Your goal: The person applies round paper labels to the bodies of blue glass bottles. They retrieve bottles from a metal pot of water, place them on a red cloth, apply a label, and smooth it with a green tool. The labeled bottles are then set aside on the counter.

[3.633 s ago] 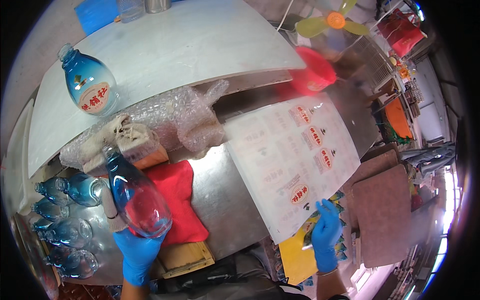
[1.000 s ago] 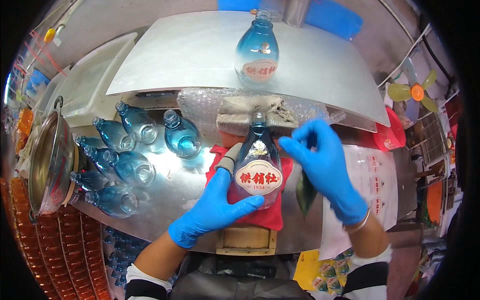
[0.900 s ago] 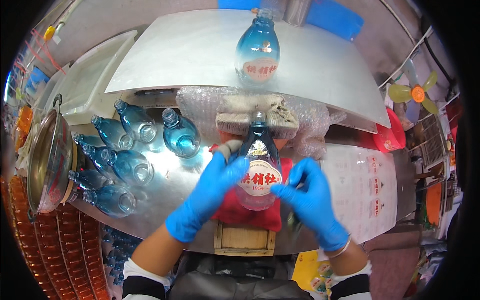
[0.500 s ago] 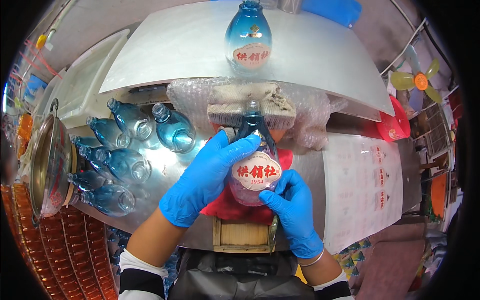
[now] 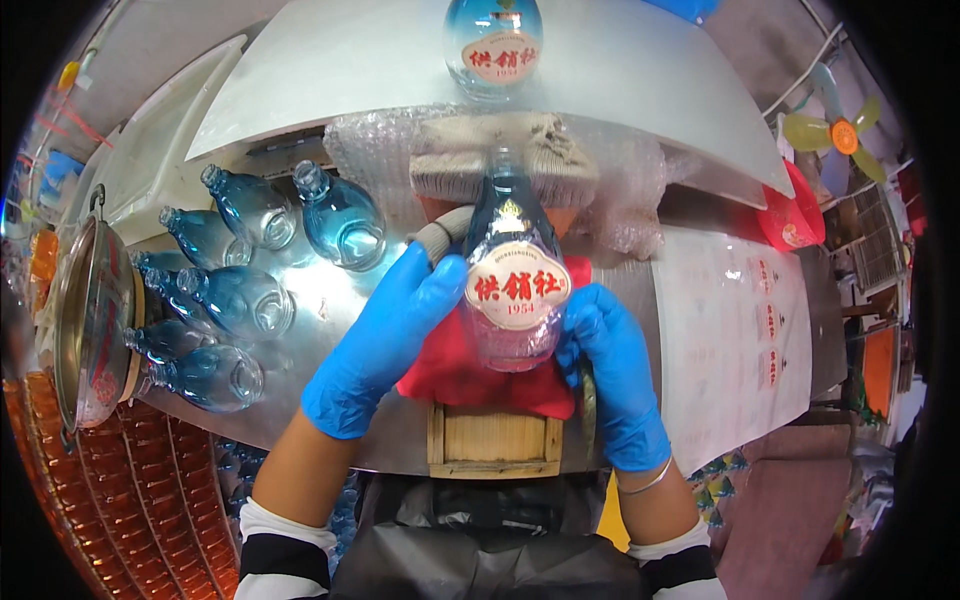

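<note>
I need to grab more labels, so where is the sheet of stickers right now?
In the head view the sticker sheet lies flat on the metal table, on the person's right, just past the right hand and below the red basin.

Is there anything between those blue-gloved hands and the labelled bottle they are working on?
Nothing visible is. The left hand lies flat against the left side of the blue labelled bottle, and the right hand cups its right side. Both touch the glass directly, above the red cloth.
</note>
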`<state>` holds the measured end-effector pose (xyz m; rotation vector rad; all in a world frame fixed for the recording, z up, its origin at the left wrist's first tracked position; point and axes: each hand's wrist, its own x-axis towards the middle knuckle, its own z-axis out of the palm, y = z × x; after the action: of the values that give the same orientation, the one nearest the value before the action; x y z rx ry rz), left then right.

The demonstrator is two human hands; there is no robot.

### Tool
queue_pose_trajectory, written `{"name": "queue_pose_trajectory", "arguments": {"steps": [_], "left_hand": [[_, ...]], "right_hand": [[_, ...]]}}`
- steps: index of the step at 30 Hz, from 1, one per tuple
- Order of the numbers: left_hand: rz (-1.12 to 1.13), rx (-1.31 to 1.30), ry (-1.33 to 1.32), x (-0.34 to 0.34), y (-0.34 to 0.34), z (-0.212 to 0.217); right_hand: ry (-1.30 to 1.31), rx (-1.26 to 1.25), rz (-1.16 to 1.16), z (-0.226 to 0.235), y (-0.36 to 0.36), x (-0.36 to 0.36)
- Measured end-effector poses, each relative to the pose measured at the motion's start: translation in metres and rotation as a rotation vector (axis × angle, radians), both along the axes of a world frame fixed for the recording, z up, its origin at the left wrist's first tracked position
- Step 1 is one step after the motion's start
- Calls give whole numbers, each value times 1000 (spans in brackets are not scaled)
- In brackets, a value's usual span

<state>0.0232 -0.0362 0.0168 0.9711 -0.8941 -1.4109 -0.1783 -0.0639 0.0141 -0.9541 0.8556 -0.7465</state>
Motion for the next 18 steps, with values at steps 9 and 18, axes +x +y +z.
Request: {"name": "queue_pose_trajectory", "arguments": {"steps": [9,18], "left_hand": [[27,-135,-139,-11,28,-11],[66,-143,-169,-14,29,-14]], "right_hand": [[-27,-38,31,-1,-5,2],[-8,-57,5,-1,-2,4]]}}
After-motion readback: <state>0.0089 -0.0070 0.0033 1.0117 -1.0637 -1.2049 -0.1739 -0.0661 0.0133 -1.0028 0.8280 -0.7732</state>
